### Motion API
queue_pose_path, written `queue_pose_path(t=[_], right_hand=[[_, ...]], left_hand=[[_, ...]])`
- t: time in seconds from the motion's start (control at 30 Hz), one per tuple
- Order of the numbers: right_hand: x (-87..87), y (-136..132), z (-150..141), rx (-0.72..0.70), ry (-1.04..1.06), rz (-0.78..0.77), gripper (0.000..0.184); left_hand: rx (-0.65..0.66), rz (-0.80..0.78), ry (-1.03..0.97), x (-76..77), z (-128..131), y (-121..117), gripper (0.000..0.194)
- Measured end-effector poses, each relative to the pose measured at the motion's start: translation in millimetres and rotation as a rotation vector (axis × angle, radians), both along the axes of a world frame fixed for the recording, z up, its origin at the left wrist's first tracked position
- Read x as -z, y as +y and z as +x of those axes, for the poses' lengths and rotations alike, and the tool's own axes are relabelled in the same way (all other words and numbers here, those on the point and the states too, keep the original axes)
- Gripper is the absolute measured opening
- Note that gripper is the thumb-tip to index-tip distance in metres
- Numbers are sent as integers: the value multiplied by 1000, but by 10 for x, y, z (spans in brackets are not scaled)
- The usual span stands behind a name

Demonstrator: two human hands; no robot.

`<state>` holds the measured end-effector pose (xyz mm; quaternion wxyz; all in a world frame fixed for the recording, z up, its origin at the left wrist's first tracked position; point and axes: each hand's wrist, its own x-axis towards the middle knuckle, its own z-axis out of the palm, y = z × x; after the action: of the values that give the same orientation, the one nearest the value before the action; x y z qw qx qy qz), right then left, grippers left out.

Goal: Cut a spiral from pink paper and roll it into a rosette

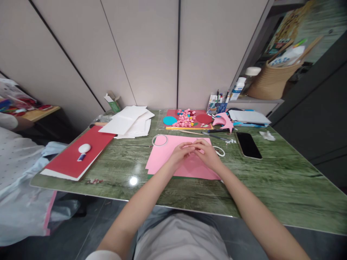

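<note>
My left hand [181, 153] and my right hand [208, 153] meet above pink sheets of paper [159, 157] stacked on the table. The fingers of both are bent and pinched together at the tips; whatever they hold, if anything, is too small or hidden to make out. A thin pale ring [152, 141] lies at the paper's upper left corner. Just right of my right hand, a white loop [222, 151] shows, partly covered. Behind the hands, many small pink folded pieces [187, 118] are heaped between a blue disc [169, 120] and a red disc [204, 118].
Left on the green table [292, 195] are white sheets [123, 119] and red paper [67, 159] bearing a white oval object [84, 148]. At right lie a phone [248, 145], pink scraps [223, 121] and crumpled tissue [267, 135]. Pens [218, 97] stand against the wall. Someone sits at left.
</note>
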<state>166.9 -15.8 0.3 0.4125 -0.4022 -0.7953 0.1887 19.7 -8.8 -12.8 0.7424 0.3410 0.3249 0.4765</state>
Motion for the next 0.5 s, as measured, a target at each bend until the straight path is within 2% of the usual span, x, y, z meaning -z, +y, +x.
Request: queue_pose_path(t=[0.2,0.43,0.5], right_hand=[[-26,-26,-13,71,38,39,17],[-48,-33,-27,96,60,19,4],[-26,-16,-25,96,60,9,6]], left_hand=[[3,-5,-21,19,11,-11,37],[64,35,9,43,27,-10,39],[86,52,17,30,32,-19,39]])
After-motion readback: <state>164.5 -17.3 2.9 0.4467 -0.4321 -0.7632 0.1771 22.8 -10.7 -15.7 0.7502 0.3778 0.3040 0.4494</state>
